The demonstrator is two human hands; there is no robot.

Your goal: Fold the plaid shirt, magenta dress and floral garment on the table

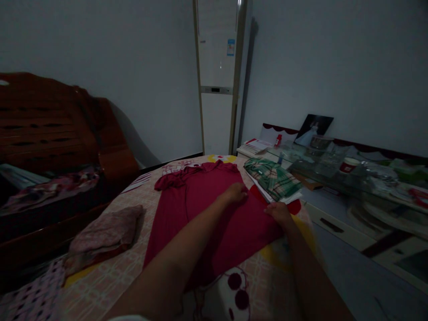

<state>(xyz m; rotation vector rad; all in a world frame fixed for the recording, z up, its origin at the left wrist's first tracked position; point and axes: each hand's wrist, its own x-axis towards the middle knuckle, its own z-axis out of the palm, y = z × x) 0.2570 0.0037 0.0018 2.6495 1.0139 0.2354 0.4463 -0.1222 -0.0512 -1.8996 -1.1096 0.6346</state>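
Head view: magenta shirt (203, 191) lies spread on cloth-covered bench (133, 196), L of plaid pile (272, 176). L hand (236, 192) & R hand (279, 213) touch its edge nearest pile, fingers drawn in; can't tell if gripping. Prob. light, soft, floppy; best pinched at side seam/hem.

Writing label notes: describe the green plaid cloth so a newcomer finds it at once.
From the tall white appliance at the back, come down to the table in front. Near its far right edge, just beyond the right hand, lies the green plaid cloth. It is checked and folded, while the dark pink shirt beside it is plain and spread out.
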